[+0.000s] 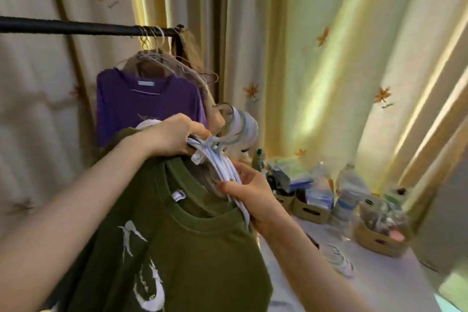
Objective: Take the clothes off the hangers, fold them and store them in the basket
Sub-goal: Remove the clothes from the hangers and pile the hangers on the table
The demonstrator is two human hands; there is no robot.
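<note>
My left hand [174,134] grips the necks of a bunch of pale hangers [222,157] held off the rail. My right hand [249,195] holds the same bunch lower down, its fingers curled round the hanger arms. An olive green T-shirt [190,248] with white print hangs from these hangers in front of me. Behind it a purple T-shirt [141,104] hangs on a wire hanger from the black rail [76,28], with brown garments [187,48] beside it. No basket for the clothes is in view.
Cream curtains [329,58] with leaf prints close off the back. At the right a pale surface [367,281] carries small cardboard boxes [311,210] of clutter, plastic water bottles [349,190] and several loose hangers [339,258].
</note>
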